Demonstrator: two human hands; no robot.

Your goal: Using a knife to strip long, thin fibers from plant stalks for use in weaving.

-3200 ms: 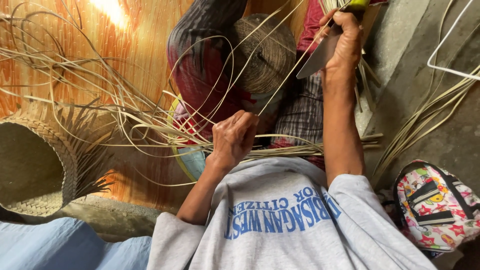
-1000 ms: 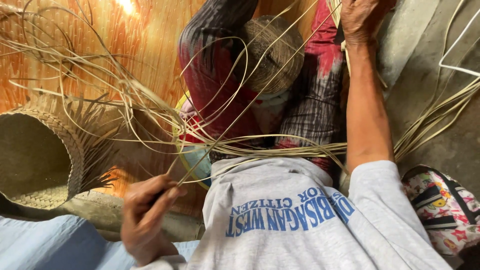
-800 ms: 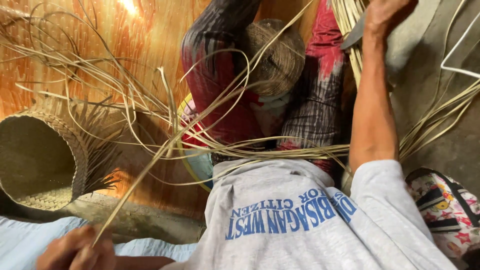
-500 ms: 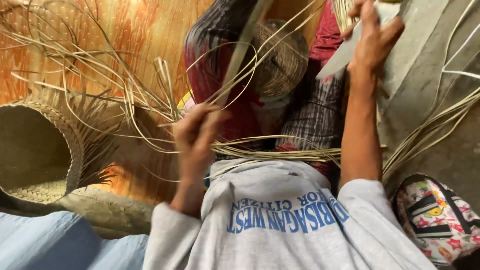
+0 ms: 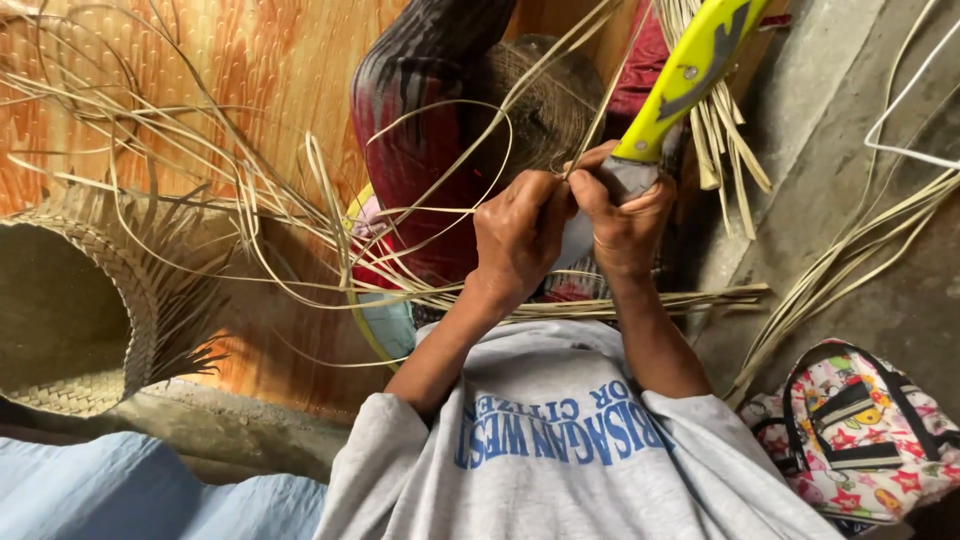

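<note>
Right hand (image 5: 625, 215) grips knife (image 5: 680, 85); left hand (image 5: 520, 235) pinches strip (image 5: 600, 100) beside it.

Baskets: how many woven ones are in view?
2. An unfinished basket lies on its side at the left edge; a darker one sits beyond the left hand and right hand. Others may be hidden.

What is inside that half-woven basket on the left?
The woven basket shows only its own plaited inner wall and bottom, with nothing lying inside. Its lowest edge is hidden behind a grey ledge.
</note>
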